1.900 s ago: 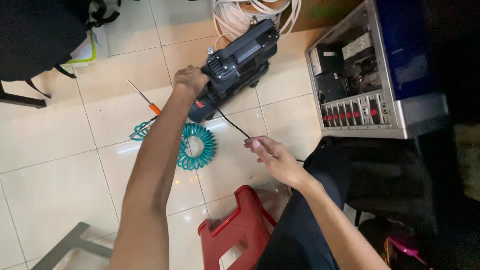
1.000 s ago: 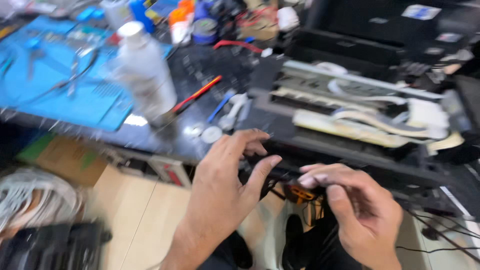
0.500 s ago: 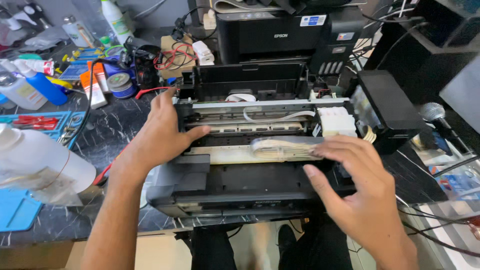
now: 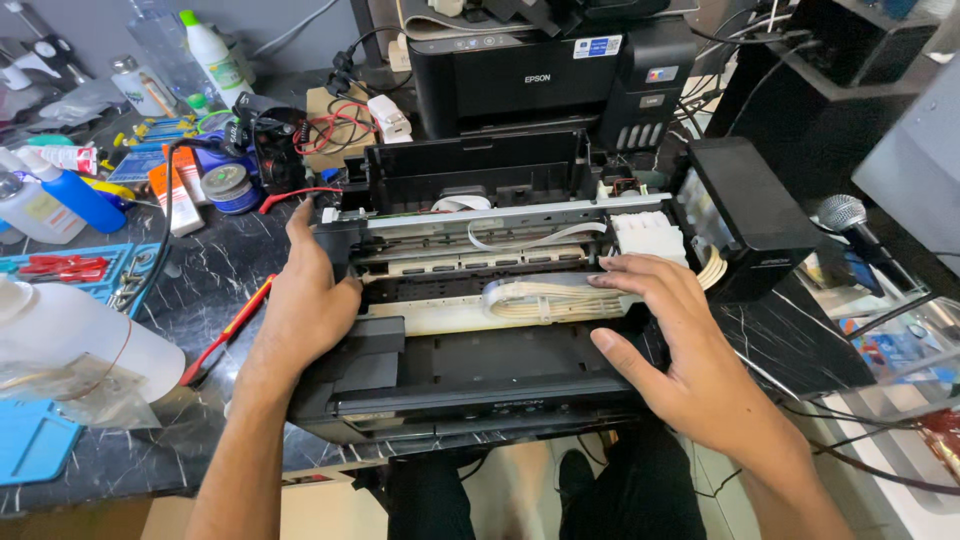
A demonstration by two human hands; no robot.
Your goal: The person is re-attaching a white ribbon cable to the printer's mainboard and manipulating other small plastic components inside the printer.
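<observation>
An opened black printer (image 4: 500, 385) with its cover off sits on the dark marble bench in front of me. My left hand (image 4: 305, 305) grips its left end, thumb pointing up beside the carriage rail. My right hand (image 4: 680, 340) lies flat on the right side, fingers spread, fingertips touching the bundle of white ink tubes (image 4: 540, 298). The black ink tank unit (image 4: 750, 215) stands detached at the printer's right, linked to it by tubes.
A second black printer (image 4: 530, 85) stands behind. Left of me lie a large white bottle (image 4: 80, 335), a red screwdriver (image 4: 235, 325), a blue-bodied bottle (image 4: 75, 195), red pliers (image 4: 60, 267) and a blue mat (image 4: 35, 440). A microphone (image 4: 845, 215) and cables sit at the right.
The view swung up from a black machine on the floor to the bench. Both hands came onto the opened printer; my left hand slid to its left end, my right onto the tubes.
</observation>
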